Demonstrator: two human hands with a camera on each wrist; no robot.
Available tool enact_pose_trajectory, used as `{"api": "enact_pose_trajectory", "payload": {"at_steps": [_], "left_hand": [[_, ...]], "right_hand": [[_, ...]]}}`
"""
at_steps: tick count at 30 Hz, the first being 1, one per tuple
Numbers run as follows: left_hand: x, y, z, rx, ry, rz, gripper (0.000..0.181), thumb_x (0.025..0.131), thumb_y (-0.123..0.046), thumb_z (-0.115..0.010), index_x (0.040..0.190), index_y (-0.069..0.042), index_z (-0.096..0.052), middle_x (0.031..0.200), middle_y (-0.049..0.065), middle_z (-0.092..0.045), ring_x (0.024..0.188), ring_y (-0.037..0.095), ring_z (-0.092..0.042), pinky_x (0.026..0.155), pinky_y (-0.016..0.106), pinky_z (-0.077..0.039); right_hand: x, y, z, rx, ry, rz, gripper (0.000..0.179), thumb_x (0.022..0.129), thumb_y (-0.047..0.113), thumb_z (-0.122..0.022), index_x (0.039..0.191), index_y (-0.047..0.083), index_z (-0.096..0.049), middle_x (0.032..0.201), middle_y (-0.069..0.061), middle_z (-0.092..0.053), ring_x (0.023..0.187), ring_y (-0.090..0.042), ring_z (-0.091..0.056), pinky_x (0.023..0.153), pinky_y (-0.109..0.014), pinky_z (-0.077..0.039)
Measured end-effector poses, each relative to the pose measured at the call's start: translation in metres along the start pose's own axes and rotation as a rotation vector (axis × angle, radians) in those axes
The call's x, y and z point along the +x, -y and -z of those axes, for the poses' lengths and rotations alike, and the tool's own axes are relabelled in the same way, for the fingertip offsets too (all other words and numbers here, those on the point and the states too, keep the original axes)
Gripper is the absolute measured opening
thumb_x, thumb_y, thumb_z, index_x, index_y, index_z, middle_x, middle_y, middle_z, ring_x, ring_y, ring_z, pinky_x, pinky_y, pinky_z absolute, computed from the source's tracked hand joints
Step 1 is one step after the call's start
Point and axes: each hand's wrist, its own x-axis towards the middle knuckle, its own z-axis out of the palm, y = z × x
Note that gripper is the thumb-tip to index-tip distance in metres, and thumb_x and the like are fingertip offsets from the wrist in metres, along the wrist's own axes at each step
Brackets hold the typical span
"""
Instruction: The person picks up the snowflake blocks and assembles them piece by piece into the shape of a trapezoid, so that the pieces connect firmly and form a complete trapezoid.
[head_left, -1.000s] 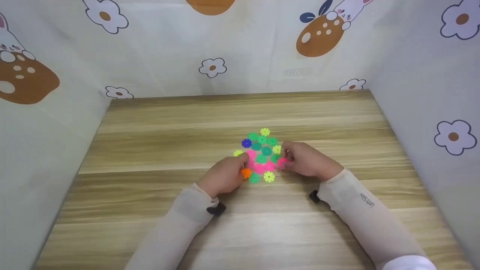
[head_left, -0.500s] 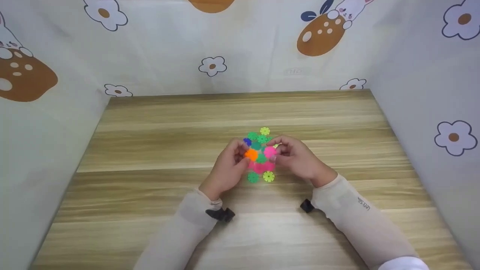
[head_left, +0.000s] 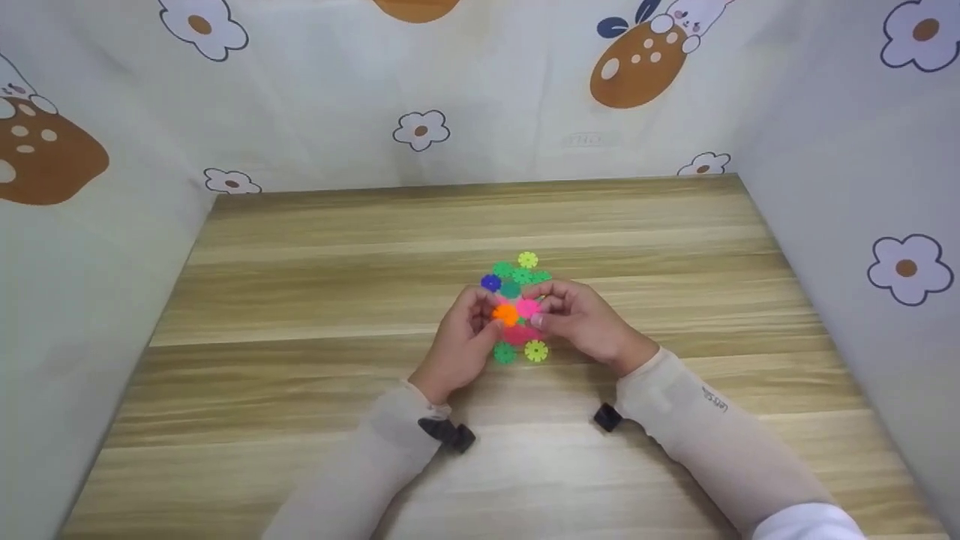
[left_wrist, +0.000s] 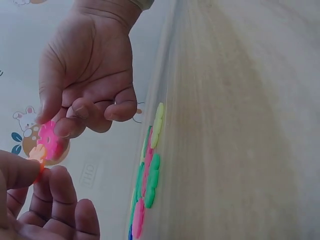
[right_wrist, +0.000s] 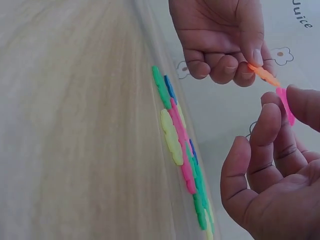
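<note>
Between thumb and fingertips, my left hand [head_left: 463, 334] pinches an orange notched disc [head_left: 506, 315], a flower-shaped plastic piece. My right hand [head_left: 589, 319] pinches a pink notched disc [head_left: 528, 307] in the same way. Both discs are held up off the table, edge to edge at an angle, as the right wrist view shows with the orange disc [right_wrist: 265, 75] meeting the pink disc [right_wrist: 286, 106]. Under and around the hands lie several more discs: a blue disc [head_left: 491, 283], a yellow disc [head_left: 535, 350], a green disc [head_left: 505, 353] and pink ones [head_left: 519, 334], partly hidden by the hands.
The pieces lie flat in one cluster on the wood-grain table [head_left: 337, 262]. A patterned cloth wall [head_left: 322, 90] with flowers and rabbits rises behind the table and along both sides. A black wrist strap [head_left: 448, 433] sits on the left sleeve.
The left hand has picked the orange disc up from the cluster, and the right hand has lifted a pink disc. Both hands have come together, bringing the two discs edge to edge.
</note>
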Motion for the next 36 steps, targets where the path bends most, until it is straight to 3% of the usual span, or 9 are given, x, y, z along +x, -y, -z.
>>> {"api": "enact_pose_trajectory", "payload": {"at_steps": [8, 22, 31, 36], "left_hand": [[-0.0001, 0.0023, -0.0028, -0.054, -0.032, -0.035, 0.024, 0.097, 0.008, -0.058, 0.119, -0.001, -0.053, 0.108, 0.012, -0.058, 0.094, 0.024, -0.056, 0.083, 0.025, -0.053], [-0.002, 0.0009, -0.0013, 0.022, -0.033, -0.102, 0.013, 0.096, 0.008, -0.058, 0.105, -0.002, -0.056, 0.092, 0.005, -0.051, 0.083, 0.021, -0.05, 0.072, 0.025, -0.043], [-0.005, -0.0025, -0.0039, 0.031, -0.011, -0.087, 0.017, 0.098, 0.007, -0.059, 0.107, -0.006, -0.054, 0.097, 0.005, -0.053, 0.089, 0.022, -0.053, 0.077, 0.024, -0.047], [-0.0044, -0.0001, -0.0058, 0.037, -0.017, -0.108, 0.017, 0.099, 0.007, -0.059, 0.111, -0.004, -0.054, 0.097, 0.006, -0.052, 0.087, 0.021, -0.052, 0.074, 0.023, -0.046]], "right_hand": [[-0.002, -0.0027, -0.0006, -0.005, 0.031, 0.028, 0.032, 0.098, 0.005, -0.071, 0.125, -0.006, -0.06, 0.092, -0.003, -0.068, 0.082, -0.013, -0.064, 0.079, -0.026, -0.06], [-0.0025, -0.0061, -0.0032, 0.015, 0.067, 0.03, 0.03, 0.1, 0.003, -0.069, 0.126, -0.008, -0.059, 0.095, -0.007, -0.069, 0.083, -0.013, -0.064, 0.079, -0.023, -0.059], [-0.004, -0.0043, -0.0024, 0.028, 0.075, 0.022, 0.026, 0.098, 0.005, -0.071, 0.121, -0.004, -0.062, 0.092, -0.005, -0.07, 0.083, -0.015, -0.064, 0.08, -0.024, -0.06], [-0.0039, -0.0042, -0.0032, 0.031, 0.068, 0.026, 0.024, 0.099, 0.002, -0.07, 0.12, -0.005, -0.062, 0.09, -0.004, -0.07, 0.082, -0.015, -0.064, 0.079, -0.024, -0.06]]}}
